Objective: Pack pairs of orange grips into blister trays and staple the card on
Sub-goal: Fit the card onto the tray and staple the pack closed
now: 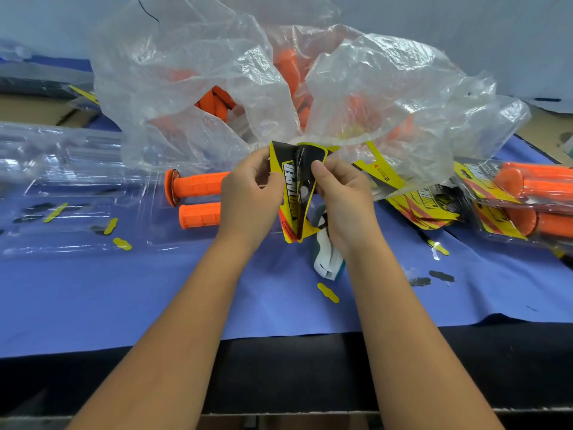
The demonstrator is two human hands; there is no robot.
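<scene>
A yellow and black printed card (296,193) is folded lengthwise and held upright between both hands above the blue cloth. My left hand (248,200) pinches its left flap, and my right hand (344,200) pinches its right flap with the thumb on top. Two orange grips (198,197) lie side by side in a clear blister tray (161,237) just left of my left hand. A white and teal stapler (327,259) lies on the cloth under my right wrist, partly hidden.
A big crumpled clear bag (248,88) holding several orange grips stands behind the hands. Clear empty trays (46,169) are stacked at left. Loose cards (424,209) and packed grip packs (527,206) lie at right. Small yellow and black punch-outs (328,292) dot the blue cloth (124,299).
</scene>
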